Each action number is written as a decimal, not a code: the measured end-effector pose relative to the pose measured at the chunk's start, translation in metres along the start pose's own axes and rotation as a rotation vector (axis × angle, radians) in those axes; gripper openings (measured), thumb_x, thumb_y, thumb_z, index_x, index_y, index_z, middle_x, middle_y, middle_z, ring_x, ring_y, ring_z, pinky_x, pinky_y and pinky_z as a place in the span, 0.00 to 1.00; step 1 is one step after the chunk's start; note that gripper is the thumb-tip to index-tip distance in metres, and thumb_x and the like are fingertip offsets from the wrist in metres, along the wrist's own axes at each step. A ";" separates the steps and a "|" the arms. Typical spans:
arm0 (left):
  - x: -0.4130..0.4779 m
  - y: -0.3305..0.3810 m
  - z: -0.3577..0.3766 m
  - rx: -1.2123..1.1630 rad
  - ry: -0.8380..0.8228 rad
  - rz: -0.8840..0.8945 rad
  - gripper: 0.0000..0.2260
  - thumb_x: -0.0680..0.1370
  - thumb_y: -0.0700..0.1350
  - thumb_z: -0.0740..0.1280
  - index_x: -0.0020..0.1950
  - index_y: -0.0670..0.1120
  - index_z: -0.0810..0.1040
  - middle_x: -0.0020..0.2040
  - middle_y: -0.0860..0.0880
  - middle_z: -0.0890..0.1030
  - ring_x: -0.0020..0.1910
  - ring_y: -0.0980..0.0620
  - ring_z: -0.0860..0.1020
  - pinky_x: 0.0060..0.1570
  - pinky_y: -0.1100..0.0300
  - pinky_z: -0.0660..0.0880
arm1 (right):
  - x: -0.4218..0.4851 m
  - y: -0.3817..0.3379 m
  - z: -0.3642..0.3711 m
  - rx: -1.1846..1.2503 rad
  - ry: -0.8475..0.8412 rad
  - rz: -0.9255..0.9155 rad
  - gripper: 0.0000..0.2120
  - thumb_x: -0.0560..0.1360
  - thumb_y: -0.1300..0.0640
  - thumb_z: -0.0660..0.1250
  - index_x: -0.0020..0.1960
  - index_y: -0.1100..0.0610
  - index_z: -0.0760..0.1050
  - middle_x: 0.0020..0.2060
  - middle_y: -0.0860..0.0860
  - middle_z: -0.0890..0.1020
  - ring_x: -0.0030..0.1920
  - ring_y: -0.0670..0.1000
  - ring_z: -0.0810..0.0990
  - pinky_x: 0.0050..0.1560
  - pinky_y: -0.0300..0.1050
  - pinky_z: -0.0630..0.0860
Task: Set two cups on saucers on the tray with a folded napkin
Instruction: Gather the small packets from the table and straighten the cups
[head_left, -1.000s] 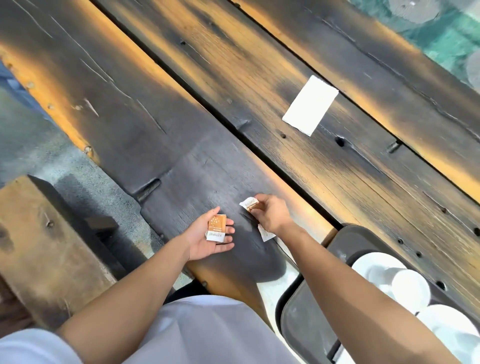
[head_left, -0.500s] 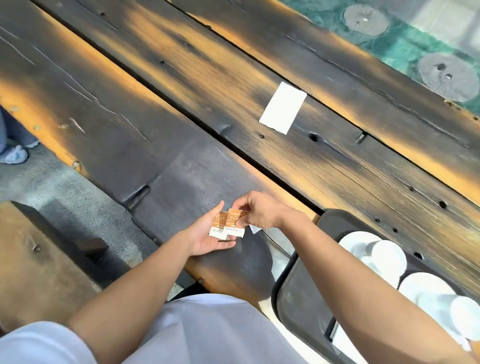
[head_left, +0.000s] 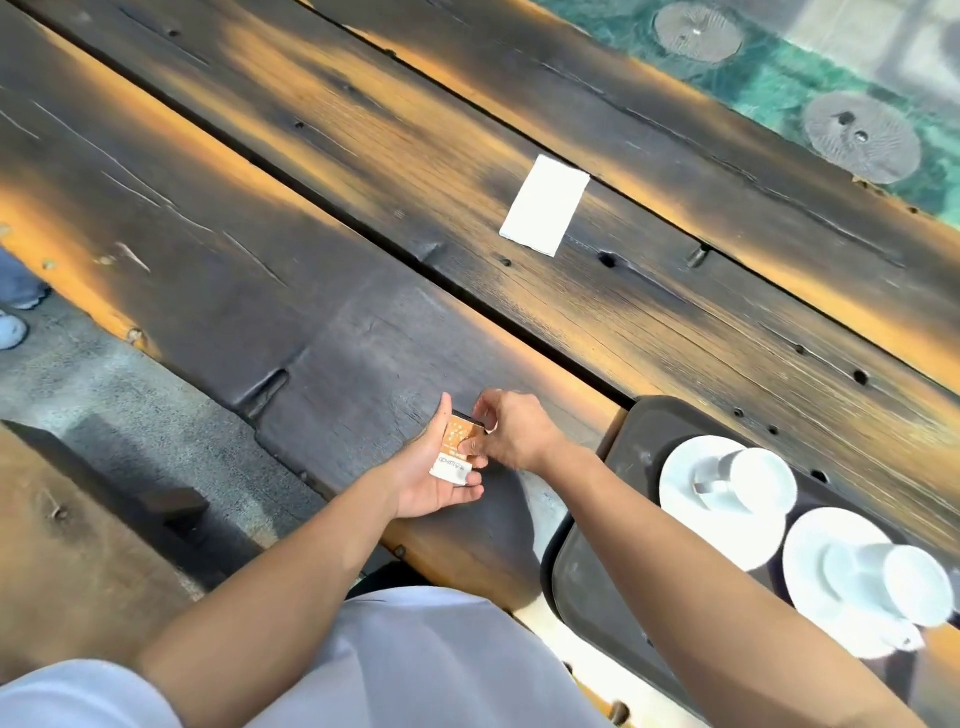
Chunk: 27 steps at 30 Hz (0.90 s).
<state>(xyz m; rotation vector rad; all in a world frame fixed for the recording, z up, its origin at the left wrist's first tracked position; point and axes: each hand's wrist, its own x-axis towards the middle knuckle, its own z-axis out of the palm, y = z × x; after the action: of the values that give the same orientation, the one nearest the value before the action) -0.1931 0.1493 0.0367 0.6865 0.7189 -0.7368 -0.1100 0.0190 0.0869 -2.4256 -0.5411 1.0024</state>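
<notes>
A dark tray (head_left: 582, 566) rests at the table's near right edge. On it stand two white cups on white saucers, one cup (head_left: 756, 480) on the nearer-left saucer (head_left: 691, 499) and another cup (head_left: 904, 582) on the right saucer (head_left: 821, 551). A white folded napkin (head_left: 545, 205) lies alone on the planks, far from the tray. My left hand (head_left: 434, 475) cradles small orange-and-white sugar packets (head_left: 456, 451). My right hand (head_left: 511, 431) pinches the top of those packets from the right.
The table is made of dark, scorched wooden planks (head_left: 311, 218) with gaps between them. A wooden bench (head_left: 67, 545) sits lower left over grey pavement. Someone's shoe (head_left: 10, 330) shows at the left edge. Green ground with round grates (head_left: 860, 135) lies beyond the table.
My right hand picked a second packet off the table and brought it onto the packet in my left palm. The view has swung right, showing more of the tray.
</notes>
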 end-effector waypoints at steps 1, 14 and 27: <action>0.000 -0.001 -0.002 0.004 0.003 0.001 0.32 0.72 0.74 0.59 0.39 0.45 0.79 0.35 0.46 0.75 0.28 0.51 0.72 0.35 0.57 0.77 | 0.002 0.005 -0.001 0.042 0.021 0.031 0.19 0.71 0.50 0.76 0.56 0.57 0.77 0.48 0.54 0.82 0.46 0.52 0.77 0.45 0.42 0.70; 0.015 0.002 -0.029 0.058 0.176 -0.050 0.18 0.79 0.57 0.66 0.48 0.41 0.79 0.36 0.44 0.80 0.30 0.47 0.79 0.40 0.50 0.83 | 0.042 0.072 0.019 0.026 0.129 0.403 0.21 0.73 0.50 0.73 0.62 0.58 0.73 0.59 0.55 0.74 0.59 0.59 0.75 0.60 0.50 0.74; 0.027 0.017 -0.026 0.008 0.256 -0.047 0.18 0.80 0.57 0.67 0.47 0.41 0.78 0.35 0.44 0.79 0.30 0.47 0.79 0.40 0.50 0.83 | 0.034 0.068 0.024 0.996 0.064 0.260 0.25 0.68 0.84 0.60 0.26 0.57 0.74 0.36 0.57 0.80 0.37 0.53 0.79 0.38 0.41 0.79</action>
<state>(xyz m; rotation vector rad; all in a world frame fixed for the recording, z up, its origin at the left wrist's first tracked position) -0.1740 0.1690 0.0056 0.7815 0.9693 -0.7019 -0.0925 -0.0131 0.0157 -1.6202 0.2780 0.9625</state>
